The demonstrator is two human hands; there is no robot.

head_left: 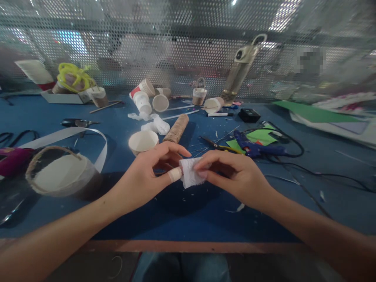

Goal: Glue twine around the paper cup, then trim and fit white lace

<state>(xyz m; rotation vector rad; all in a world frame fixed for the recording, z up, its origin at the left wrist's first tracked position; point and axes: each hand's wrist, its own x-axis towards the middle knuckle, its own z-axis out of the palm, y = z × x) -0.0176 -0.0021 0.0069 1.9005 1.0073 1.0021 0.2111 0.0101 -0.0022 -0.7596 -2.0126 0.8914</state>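
In the head view, a small white crinkled piece, thin like cloth or tissue paper, is held up over the table between both hands. My left hand grips its left edge with thumb and fingers; a pale bandage wraps the thumb. My right hand pinches the right side of the piece. Just beyond the left fingers stand a paper cup and a roll of brown twine. Farther off lies crumpled white material.
At left stands a twine-handled paper cup beside white ribbon. A blue glue gun with its cord and yellow-handled pliers lie at right. Several cups and a tall bottle line the back, before a perforated metal screen.
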